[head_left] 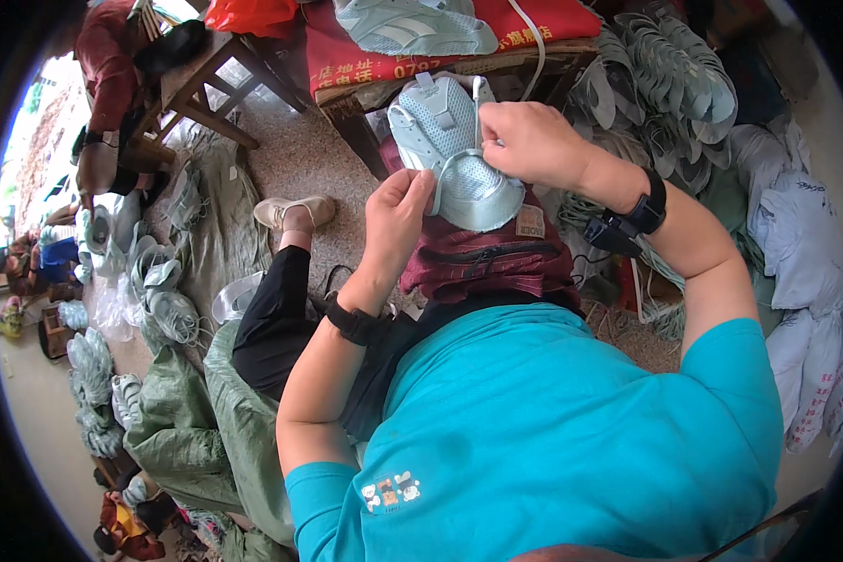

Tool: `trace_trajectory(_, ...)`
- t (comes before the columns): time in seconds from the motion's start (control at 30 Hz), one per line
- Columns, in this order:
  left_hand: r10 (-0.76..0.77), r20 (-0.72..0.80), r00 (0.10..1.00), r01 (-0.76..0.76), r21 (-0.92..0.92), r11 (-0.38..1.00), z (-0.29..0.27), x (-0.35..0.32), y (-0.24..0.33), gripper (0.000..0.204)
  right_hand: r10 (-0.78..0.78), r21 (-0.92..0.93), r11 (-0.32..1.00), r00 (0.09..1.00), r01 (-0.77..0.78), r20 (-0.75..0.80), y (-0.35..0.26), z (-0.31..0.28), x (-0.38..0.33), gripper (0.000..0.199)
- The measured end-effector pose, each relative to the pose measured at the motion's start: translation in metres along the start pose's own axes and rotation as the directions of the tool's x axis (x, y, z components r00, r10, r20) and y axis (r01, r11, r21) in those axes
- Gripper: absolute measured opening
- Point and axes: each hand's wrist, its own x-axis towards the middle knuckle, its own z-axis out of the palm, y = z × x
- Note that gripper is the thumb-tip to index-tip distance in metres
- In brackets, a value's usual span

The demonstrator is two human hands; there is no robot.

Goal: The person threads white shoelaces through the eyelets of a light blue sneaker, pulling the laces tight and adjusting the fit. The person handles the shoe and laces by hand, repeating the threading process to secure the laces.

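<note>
The pale blue shoe upper (473, 195) lay between the hands, just on the near side of the red-covered surface (564, 22), long axis near to far, rounded toe nearest; the left hand (399, 206) pinched its left edge, fingers closed, and the right hand (538, 145), fingers curled, gripped the right edge slightly farther off

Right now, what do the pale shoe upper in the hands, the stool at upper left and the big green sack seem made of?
Shoe upper: probably synthetic textile, matte; fine dotted mesh shows, with smoother, possibly leather-like overlays.
Stool: likely wood, dull brown, judging by its plain, straight legs and bars.
Green sack: perhaps woven plastic, given its slight sheen and stiff creases.
</note>
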Motion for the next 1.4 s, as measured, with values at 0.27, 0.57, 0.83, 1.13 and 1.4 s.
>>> trace_trajectory(0.27,-0.035,0.067,0.997,0.038,-0.037,0.999,0.000,0.004,0.010,0.027,-0.120,-0.320,0.932,0.979,0.168,0.164,-0.029,-0.017,0.006,0.026)
trace_trajectory(0.57,0.086,0.070,0.994,-0.106,0.381,0.919,-0.007,0.028,0.022,0.028,-0.153,-0.005,0.987,0.945,0.162,0.288,-0.007,-0.018,0.022,0.029)
trace_trajectory(0.83,0.459,0.388,0.800,-0.567,0.739,0.364,-0.016,0.026,0.059,0.021,-0.310,-0.187,0.910,0.907,0.370,0.286,-0.004,-0.043,0.027,0.037)
trace_trajectory(1.13,0.238,0.646,0.725,-0.687,0.703,0.186,-0.027,0.058,0.080,0.031,-0.279,-0.105,0.921,0.825,0.375,0.491,0.001,-0.047,0.047,0.037)
trace_trajectory(1.4,0.406,0.616,0.675,-0.737,0.587,0.335,-0.030,0.057,0.058,0.022,-0.422,-0.078,0.884,0.859,0.461,0.289,0.021,-0.027,0.039,0.033)
